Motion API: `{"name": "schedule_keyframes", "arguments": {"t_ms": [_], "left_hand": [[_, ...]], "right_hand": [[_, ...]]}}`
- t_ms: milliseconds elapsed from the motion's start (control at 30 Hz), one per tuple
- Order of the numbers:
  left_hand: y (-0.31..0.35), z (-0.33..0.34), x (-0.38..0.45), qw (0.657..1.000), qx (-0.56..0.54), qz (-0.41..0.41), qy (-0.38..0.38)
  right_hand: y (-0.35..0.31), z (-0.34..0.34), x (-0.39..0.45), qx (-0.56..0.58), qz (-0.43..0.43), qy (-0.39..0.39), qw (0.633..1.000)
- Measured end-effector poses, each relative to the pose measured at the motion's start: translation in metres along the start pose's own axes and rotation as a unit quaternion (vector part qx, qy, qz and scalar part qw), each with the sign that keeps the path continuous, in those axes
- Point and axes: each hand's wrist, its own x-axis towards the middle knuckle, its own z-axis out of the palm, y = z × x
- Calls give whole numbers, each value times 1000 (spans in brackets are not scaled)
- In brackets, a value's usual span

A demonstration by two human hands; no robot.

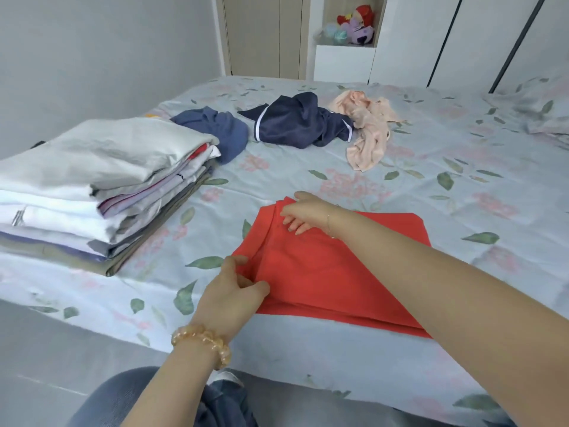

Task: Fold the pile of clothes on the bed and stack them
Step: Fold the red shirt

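A recessed wall shelf [351,41] at the far end of the room holds a cluster of soft toys [354,26], one red, one purple, one pale green.

The flat, folded red cotton garment [332,266] lies on the near part of the bed, in front of the person. It forms a rough rectangle with layered edges showing along its near side. The left hand [234,291] has its grip closed in a pinch on the garment's near left corner, thumb and fingers bunching the cloth. The right hand [304,211] rests at the far left corner with its fingers curled down onto the fabric; whether they actually pinch it I cannot tell. A beaded amber bracelet [203,343] sits on the left wrist.

To the left, near the bed's edge, stands a stack of folded white, grey and olive clothes [92,192]. Behind it lies a crumpled blue garment [221,127], touching the stack's far corner. Further back are a crumpled navy garment with white stripes [301,121] and, just beside it, a loose peach-coloured garment [366,131].

The bed carries a pale blue sheet printed with pink flowers and green leaves [431,180]. Beyond it are a plain grey wall, beige cupboard doors [261,35] and white panels crossed by dark slanted bars.
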Motion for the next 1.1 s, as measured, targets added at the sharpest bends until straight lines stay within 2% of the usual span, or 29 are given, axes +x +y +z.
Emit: {"name": "schedule_keyframes", "arguments": {"t_ms": [67,100,200,300,367,400,467,533,600,667,733,800,867,933,1033,1100], "left_hand": [[-5,-7,4,998,13,-2,63],[-6,-9,6,998,7,-14,64],[-1,-5,10,993,-92,-72,-4],[8,2,16,986,-156,-65,3],[16,5,17,969,-243,-47,4],[21,6,16,959,-281,-36,-4],[32,6,13,943,-332,-9,-33],[39,3,14,927,-368,8,-78],[40,-6,16,900,-421,-2,-115],[33,-13,19,886,-452,-26,-103],[23,-16,21,897,-435,-53,-56],[15,-9,23,911,-405,-66,-48],[18,-5,22,915,-387,-49,-98],[31,-6,20,911,-380,-19,-158],[57,-27,22,878,-430,66,-200],[76,-51,25,844,-490,110,-187]], "right_hand": [[9,-10,-20,24,-45,10,999],[15,-14,-34,2,-73,16,997],[40,-16,-80,-135,-140,-17,981],[64,1,-112,-303,-195,-73,930],[73,22,-118,-416,-217,-41,882],[74,33,-118,-438,-221,-6,872],[74,50,-114,-373,-233,92,893],[69,53,-109,-228,-234,183,927],[59,42,-106,-101,-219,210,947],[46,21,-108,-5,-217,197,956],[27,-3,-115,96,-197,177,959],[7,-26,-125,215,-158,152,952],[-17,-50,-140,301,-127,114,938],[-42,-70,-154,331,-106,73,935],[-76,-90,-170,358,-108,24,927],[-98,-98,-176,383,-131,8,914]]}}
